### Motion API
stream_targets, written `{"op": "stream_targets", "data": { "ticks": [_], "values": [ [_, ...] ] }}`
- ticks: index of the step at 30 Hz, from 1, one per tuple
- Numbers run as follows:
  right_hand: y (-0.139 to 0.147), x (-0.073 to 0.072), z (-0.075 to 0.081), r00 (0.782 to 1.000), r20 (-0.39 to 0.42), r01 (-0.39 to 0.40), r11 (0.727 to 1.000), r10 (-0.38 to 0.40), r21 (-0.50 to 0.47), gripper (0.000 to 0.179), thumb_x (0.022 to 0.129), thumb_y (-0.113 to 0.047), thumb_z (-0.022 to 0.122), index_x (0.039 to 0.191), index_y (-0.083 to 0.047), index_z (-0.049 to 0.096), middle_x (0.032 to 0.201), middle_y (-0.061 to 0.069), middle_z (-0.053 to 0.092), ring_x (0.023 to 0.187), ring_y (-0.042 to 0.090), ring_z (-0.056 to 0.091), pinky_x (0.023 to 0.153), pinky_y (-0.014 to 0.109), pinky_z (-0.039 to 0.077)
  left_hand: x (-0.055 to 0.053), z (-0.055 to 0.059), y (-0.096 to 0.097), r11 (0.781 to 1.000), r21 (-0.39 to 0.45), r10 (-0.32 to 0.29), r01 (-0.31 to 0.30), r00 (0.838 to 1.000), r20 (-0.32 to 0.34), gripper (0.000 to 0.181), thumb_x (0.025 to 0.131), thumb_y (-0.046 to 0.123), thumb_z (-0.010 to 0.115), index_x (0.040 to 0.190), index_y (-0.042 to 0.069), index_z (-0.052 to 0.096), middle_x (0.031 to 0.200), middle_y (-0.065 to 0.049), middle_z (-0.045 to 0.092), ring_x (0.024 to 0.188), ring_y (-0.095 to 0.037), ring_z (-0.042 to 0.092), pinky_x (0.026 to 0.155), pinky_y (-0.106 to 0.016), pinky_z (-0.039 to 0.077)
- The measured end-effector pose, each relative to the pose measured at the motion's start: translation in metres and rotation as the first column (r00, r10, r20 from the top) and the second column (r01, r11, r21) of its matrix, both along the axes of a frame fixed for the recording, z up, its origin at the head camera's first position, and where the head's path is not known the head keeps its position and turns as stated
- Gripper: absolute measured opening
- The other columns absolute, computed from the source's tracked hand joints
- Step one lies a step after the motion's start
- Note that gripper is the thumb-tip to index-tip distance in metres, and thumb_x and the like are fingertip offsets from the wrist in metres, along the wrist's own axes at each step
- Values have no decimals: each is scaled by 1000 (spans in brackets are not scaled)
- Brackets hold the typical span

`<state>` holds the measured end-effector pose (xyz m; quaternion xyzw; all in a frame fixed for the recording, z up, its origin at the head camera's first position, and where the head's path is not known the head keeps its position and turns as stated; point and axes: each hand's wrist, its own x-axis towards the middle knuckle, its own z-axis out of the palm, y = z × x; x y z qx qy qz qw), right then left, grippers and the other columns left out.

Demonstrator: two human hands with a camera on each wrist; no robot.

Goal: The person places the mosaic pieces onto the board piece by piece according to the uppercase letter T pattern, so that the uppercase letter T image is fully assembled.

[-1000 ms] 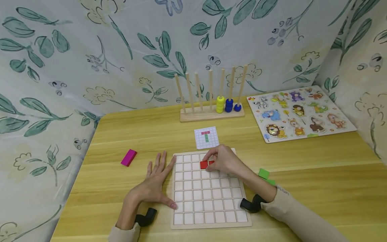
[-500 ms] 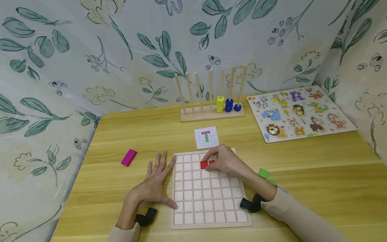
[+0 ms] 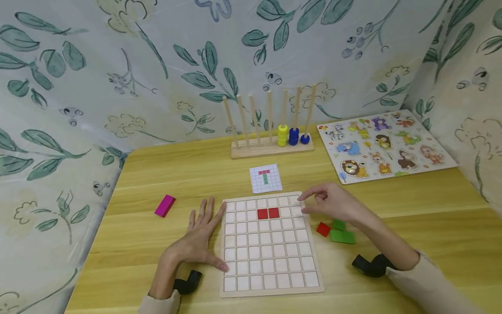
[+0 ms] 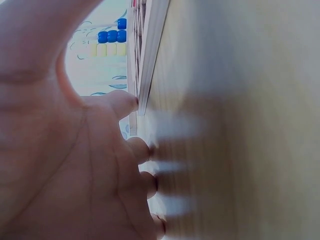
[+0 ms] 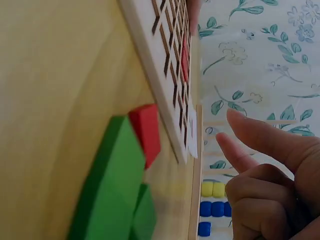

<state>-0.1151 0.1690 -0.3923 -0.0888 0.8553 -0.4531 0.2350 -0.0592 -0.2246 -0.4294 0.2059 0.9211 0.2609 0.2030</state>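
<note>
A wooden grid board (image 3: 256, 253) with square cells lies in the middle of the table in the head view. Two red squares, one left (image 3: 262, 214) and one right (image 3: 273, 213), sit side by side in its second row. My left hand (image 3: 195, 245) is spread flat beside the board, thumb and index finger at its left edge. Over the board's upper right corner is my right hand (image 3: 333, 203), thumb and index finger apart with nothing between them. Below it lie a loose red square (image 3: 323, 229), a small green piece (image 3: 339, 225) and a longer green piece (image 3: 342, 237).
A card (image 3: 265, 178) printed with a red and green T lies behind the board. Farther back stand a peg rack (image 3: 255, 151) with yellow and blue beads and an animal puzzle (image 3: 376, 146). On the left is a magenta block (image 3: 165, 206).
My right hand has let go of the red squares on the board and moved right, uncovering both of them and the loose red and green pieces. My left hand stays in place.
</note>
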Motion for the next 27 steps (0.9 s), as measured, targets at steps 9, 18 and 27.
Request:
{"op": "stream_targets", "data": {
  "ticks": [9, 18, 27],
  "values": [
    [45, 26, -16, 999, 28, 25, 999, -26, 25, 44, 84, -26, 87, 121, -7, 75, 60, -7, 28, 55, 8, 28, 52, 26, 27, 2, -1, -1, 1000, 1, 14, -14, 1000, 12, 155, 56, 50, 100, 167, 14, -2, 169, -21, -28, 156, -45, -28, 121, -72, -17],
    [50, 39, -25, 997, 80, 20, 998, -16, -57, 51, 80, -23, 90, 124, -3, 72, 61, -7, 30, 55, 7, 30, 52, 24, 28, 0, -2, -1, 1000, 24, 1, -1, 1000, -5, 155, 57, 50, 100, 167, 14, -2, 169, -24, -27, 155, -47, -27, 120, -75, -17],
    [49, 40, -27, 998, 66, 18, 997, -13, -71, 51, 79, -20, 90, 123, -2, 72, 61, -8, 29, 54, 6, 30, 53, 25, 29, 1, -2, 0, 999, 36, -5, 5, 1000, -2, 154, 57, 48, 100, 167, 14, -2, 168, -24, -28, 155, -47, -29, 119, -75, -18]
  ]
}}
